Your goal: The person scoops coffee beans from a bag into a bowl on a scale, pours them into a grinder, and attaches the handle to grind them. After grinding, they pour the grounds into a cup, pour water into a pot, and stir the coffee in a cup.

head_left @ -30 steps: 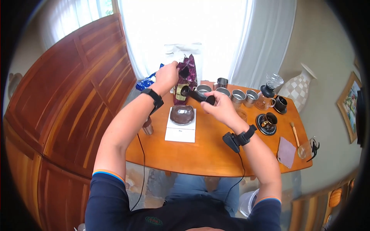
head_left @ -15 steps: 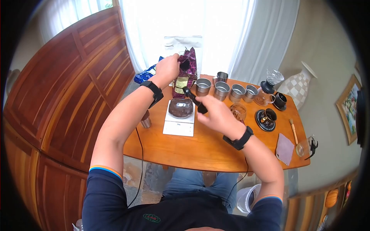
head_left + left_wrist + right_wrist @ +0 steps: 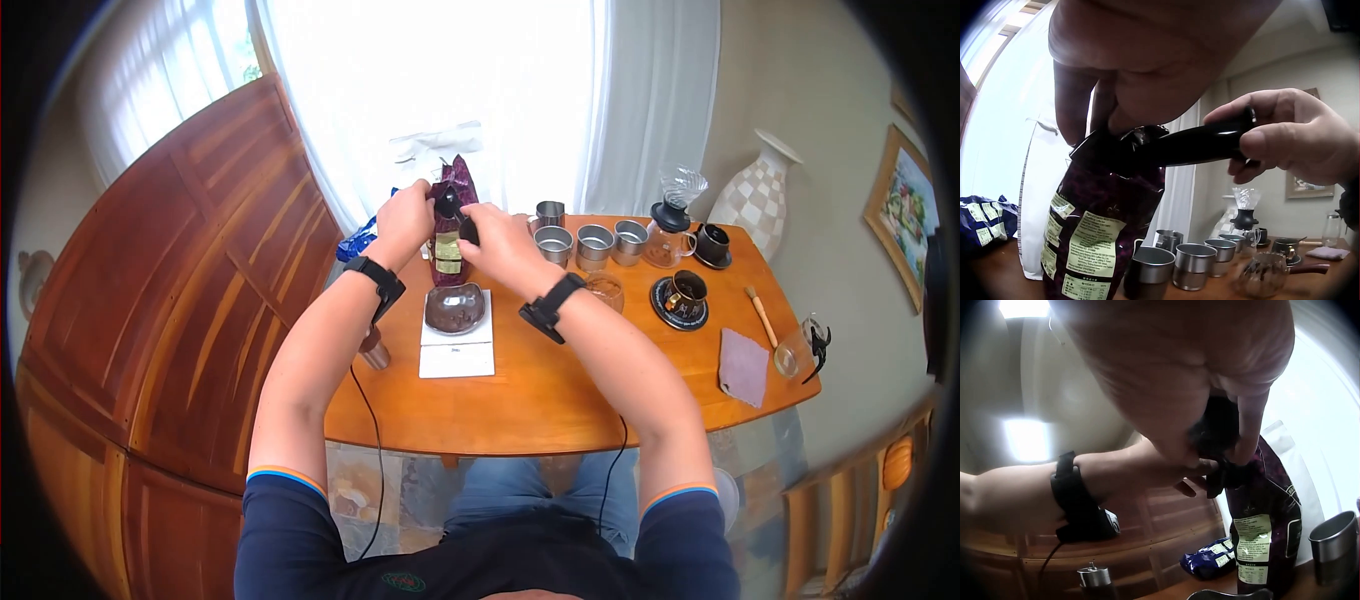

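Observation:
The left hand (image 3: 405, 222) pinches the top edge of a dark purple bag (image 3: 1104, 231) that stands upright behind a brown bowl (image 3: 455, 308). The bowl rests on a white scale (image 3: 457, 360). In the right hand (image 3: 502, 245) is a black scoop (image 3: 1200, 142); thumb and fingers grip its handle. The scoop's far end is inside the bag's mouth and hidden in the left wrist view. Above the bag in the right wrist view, the right hand (image 3: 1197, 369) covers much of the scoop.
Metal cups (image 3: 594, 243) stand right of the bag, with a glass pot (image 3: 605, 290) before them. Further right are a dripper (image 3: 672, 215), a black cup (image 3: 686, 290), a cloth (image 3: 743, 367) and a brush (image 3: 762, 318). A blue bag (image 3: 357, 243) lies at the left.
The right hand has moved up and left, carrying the scoop from above the bowl area into the bag's mouth. The left hand still holds the bag's top. The head view has shifted.

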The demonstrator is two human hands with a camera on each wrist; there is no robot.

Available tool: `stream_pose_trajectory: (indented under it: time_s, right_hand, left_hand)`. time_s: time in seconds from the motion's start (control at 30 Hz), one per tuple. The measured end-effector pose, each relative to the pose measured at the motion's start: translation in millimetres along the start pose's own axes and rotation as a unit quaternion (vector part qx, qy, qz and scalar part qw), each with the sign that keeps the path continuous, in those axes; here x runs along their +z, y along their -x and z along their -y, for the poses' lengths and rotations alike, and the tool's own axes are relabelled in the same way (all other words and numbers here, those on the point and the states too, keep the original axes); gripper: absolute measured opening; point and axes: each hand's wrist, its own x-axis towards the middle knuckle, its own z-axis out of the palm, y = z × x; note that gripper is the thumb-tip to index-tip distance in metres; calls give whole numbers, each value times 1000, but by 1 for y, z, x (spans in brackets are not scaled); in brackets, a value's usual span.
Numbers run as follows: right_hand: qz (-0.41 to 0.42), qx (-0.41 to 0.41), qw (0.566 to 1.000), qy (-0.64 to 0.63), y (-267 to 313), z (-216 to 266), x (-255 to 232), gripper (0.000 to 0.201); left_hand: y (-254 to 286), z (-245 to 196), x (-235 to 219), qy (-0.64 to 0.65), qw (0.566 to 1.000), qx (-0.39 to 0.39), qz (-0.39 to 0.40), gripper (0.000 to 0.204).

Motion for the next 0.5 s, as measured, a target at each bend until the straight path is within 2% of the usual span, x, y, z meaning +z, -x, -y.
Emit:
stream_pose_trajectory:
  time_s: [0.1,0.2,0.33,0.37,0.43,0.47,0.5]
  right_hand:
    - [5,7,1000,6,3,8,3,47]
    - [-96,15,992,-76,16,15,2,48]
    - [-83,78,968,-223,52,24,-13,37]
    - [-75,79,969,-222,64,24,-16,37]
    - [-135,115,881,-438,92,25,-18,35]
    - [-129,118,883,-435,108,24,-22,35]
    - [-126,162,875,-438,124,22,-26,32]
  left_hand:
    - [3,-2,-2,-6,1000,2,-9,19]
    - [3,2,-1,-9,1000,20,-12,19]
    - [3,5,3,-6,1000,12,-1,18]
    - [3,4,2,-3,1000,4,0,18]
    - [6,2,2,0,1000,18,-24,20]
    - [7,-3,-4,-8,999,-27,15,32]
    - [10,-4,-8,-3,999,-34,17,32]
